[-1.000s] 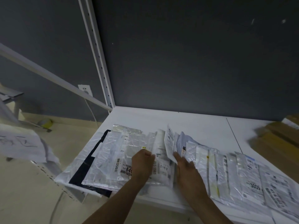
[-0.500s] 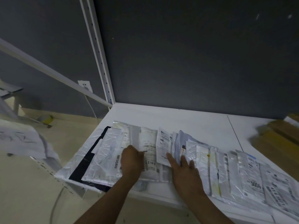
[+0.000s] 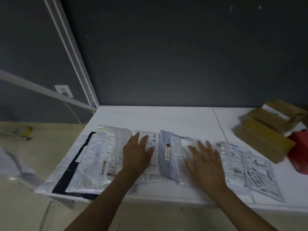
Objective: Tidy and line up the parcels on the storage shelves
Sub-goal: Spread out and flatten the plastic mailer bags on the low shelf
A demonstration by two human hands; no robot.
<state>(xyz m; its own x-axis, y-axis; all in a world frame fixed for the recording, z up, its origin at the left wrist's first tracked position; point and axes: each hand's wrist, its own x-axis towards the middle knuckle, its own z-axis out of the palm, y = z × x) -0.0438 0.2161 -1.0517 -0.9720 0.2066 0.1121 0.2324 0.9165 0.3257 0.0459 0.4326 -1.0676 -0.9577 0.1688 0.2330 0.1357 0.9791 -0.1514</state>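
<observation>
Several flat plastic mailer parcels lie overlapped in a row along the front of the white shelf (image 3: 175, 117). My left hand (image 3: 137, 153) lies flat with spread fingers on the left stack of silvery parcels (image 3: 93, 164), which rests on a black-and-white bag (image 3: 66, 179) jutting past the shelf's left edge. My right hand (image 3: 204, 161), blurred, lies flat with straight fingers on the parcels to the right, beside a pale blue mailer (image 3: 164, 157). Further right lies a labelled parcel marked 3005 (image 3: 238, 170).
Brown cardboard boxes (image 3: 265, 130) and a red package (image 3: 300, 154) sit at the shelf's right end. A white upright post (image 3: 75, 60) rises at the back left corner against the dark wall. A wall socket (image 3: 64, 91) with a cable is at left.
The parcel that stood on edge between my hands now lies flat. Both hands have moved further onto the parcels and spread flat. The view has shifted, showing the boxes at right.
</observation>
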